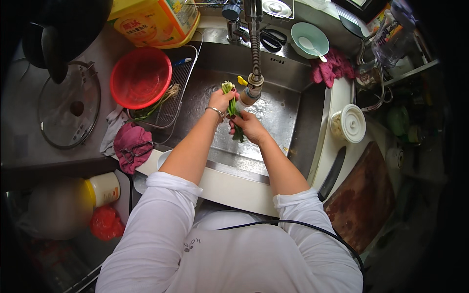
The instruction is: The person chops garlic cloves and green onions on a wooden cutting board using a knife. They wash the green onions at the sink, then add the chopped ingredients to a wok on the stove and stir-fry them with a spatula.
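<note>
A small bunch of scallions [232, 105] is held between my two hands over the stainless steel sink [282, 99]. My left hand [221, 99] grips it near the pale root ends, which point away from me. Lower down, my right hand [249, 126] has hold of the dark green leaves. The faucet spout [253, 89], on a flexible metal hose and with a yellow lever, hangs just right of the bunch. Water appears to run from it onto the scallions, and the sink floor looks wet. Parts of the bunch are hidden by my fingers.
Left of the sink, a red plastic bowl [141, 77] rests on a wire drain basket [166, 106] with more scallions [157, 100]. A mint bowl [309, 40] holding a white spoon stands at the back right. On the right are a lidded container [348, 123], a knife [332, 173] and a cutting board [361, 197].
</note>
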`<state>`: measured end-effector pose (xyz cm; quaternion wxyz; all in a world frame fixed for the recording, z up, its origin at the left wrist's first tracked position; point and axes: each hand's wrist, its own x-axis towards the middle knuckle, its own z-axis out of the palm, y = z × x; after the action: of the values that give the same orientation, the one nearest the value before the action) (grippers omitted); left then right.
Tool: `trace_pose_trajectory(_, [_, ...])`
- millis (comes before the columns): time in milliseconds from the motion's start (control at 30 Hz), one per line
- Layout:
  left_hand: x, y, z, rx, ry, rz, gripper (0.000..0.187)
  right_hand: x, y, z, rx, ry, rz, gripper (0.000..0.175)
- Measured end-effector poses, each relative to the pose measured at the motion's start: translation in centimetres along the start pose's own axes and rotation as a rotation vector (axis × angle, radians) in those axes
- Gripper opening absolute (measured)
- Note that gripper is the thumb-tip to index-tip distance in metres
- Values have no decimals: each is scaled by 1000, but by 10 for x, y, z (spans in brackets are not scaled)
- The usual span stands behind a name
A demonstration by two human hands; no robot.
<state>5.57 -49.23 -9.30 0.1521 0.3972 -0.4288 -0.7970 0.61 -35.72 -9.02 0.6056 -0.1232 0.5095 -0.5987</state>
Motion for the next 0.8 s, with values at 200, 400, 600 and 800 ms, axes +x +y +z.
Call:
trace_pose_trajectory(200, [-17, -9, 4, -109, -93, 33, 28, 4, 18, 0, -261, 127, -97, 11])
trace_pose_trajectory(400, [-29, -26, 4, -133, -32, -126, 25, -9, 19, -6, -958, 377, -184, 20])
trace_pose_trajectory(600, [-27, -41, 22, -327, -12, -180, 15, -25, 16, -2, -1383, 520, -294, 15])
trace_pose_trajectory(800, [1, 0, 4, -488, 95, 20, 5, -21, 23, -28, -1195, 345, -290, 7])
